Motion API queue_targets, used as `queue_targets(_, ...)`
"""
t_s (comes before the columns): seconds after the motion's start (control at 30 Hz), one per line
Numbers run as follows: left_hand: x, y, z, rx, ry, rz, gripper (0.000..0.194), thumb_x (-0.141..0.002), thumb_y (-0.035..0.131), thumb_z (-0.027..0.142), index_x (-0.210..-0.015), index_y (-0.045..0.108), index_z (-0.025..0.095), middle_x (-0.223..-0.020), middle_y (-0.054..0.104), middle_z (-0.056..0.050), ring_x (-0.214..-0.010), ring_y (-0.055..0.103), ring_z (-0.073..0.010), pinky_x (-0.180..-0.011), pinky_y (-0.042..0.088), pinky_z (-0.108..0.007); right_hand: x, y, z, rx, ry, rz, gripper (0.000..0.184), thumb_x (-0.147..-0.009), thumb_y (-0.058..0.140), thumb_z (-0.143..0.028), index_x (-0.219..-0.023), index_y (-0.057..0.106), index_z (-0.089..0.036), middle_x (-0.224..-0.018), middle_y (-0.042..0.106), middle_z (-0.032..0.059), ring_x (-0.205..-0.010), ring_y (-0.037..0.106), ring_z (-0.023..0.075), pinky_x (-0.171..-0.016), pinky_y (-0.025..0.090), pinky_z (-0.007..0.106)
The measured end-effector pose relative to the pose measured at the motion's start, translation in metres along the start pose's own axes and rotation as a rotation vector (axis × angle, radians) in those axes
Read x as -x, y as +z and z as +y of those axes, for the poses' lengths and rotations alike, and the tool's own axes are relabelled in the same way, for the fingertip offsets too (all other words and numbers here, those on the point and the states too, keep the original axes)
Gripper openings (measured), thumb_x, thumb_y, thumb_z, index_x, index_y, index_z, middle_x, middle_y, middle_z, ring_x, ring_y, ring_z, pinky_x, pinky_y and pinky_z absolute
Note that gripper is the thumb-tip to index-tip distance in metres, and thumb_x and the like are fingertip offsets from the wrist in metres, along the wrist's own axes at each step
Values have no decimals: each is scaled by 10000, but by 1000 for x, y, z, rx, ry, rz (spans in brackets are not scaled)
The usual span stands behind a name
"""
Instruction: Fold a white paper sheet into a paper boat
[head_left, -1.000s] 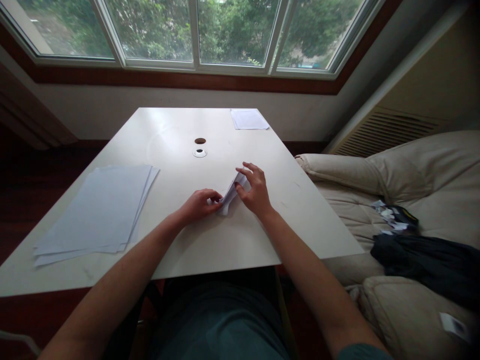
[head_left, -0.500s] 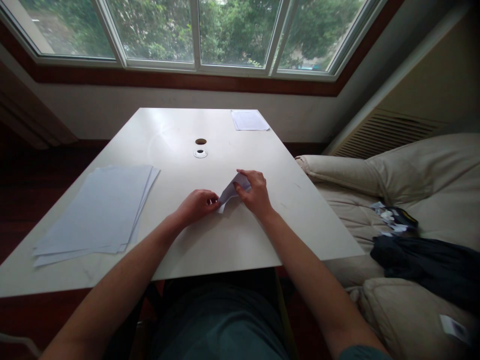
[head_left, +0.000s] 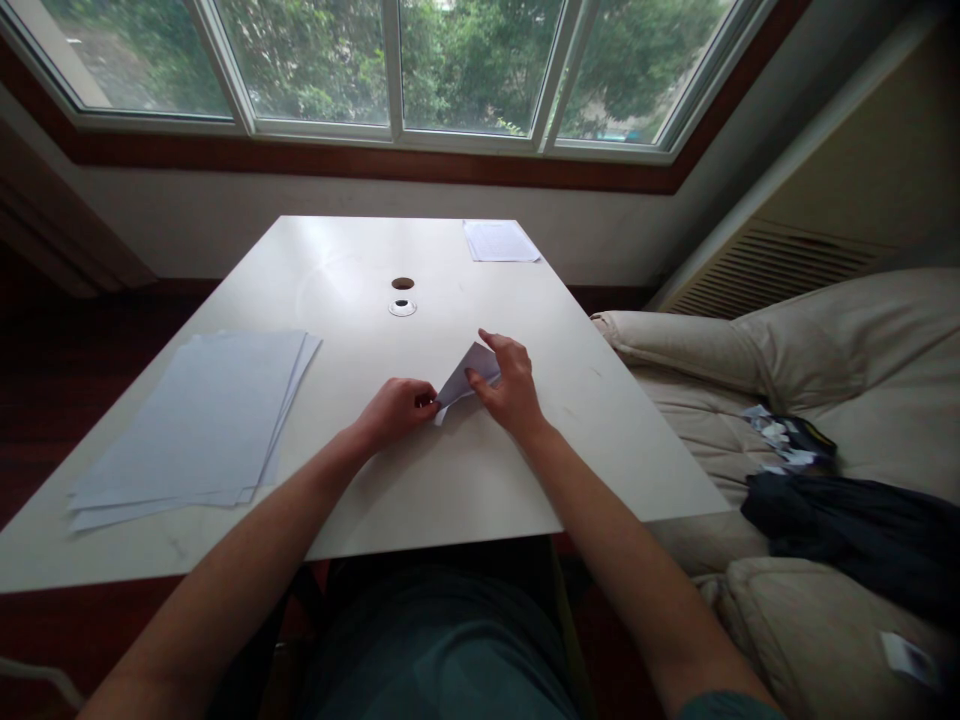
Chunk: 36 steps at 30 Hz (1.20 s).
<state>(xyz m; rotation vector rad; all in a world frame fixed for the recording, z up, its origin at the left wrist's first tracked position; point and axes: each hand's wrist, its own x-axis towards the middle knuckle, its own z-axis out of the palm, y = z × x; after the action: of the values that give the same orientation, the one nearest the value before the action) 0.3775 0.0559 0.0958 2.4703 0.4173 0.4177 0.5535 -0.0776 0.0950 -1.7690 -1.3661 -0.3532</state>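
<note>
Here the left hand (head_left: 394, 410) pinches the folded paper (head_left: 457, 377)'s near end, the right hand (head_left: 515, 388)'s grip holding its far part, and light, even pressure suits these edges best.

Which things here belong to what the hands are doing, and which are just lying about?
In use:
folded paper, pinched by left hand, touched by right hand
white table, beneath

Seemingly idle:
large sheets, possibly spares
far-corner papers
dark cloth on the sofa
</note>
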Motion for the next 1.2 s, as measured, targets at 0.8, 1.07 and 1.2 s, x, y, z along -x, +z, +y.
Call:
queue_targets(0.8, 2, -15, -1, 141, 117, -170, 257, -833, 566, 178, -967, 785, 186, -792, 712, -31, -675, 606, -120, -667, 448, -220, 8, -11, -21, 199, -302, -308, 279, -818, 627, -247, -1096, 624, -264, -1466, 512, 37, -1472, 271, 295, -1181, 78, 540)
queue_targets(1.07, 7, -28, 7, 205, 73, -237, 279, -787, 639, 220, -1038, 753, 175, -884, 725, -48, -748, 640, -142, -700, 489, -234, 8, -9, -20, 216, -303, -296, 196, -858, 597, -268, -1049, 632, -251, -1465, 515, 49, -1469, 280, 287, -1172, 106, 529)
queue_targets(1.2, 6, -20, 6, 179, 45, -148, 284, -755, 737, 358, -969, 752, 172, -811, 715, -31, -697, 630, -134, -661, 483, -228, 7, -9, -20, 208, -297, -295, 185, -859, 595, -261, -1040, 629, -253, -1466, 515, 43, -1468, 284, 283, -1165, 122, 534)
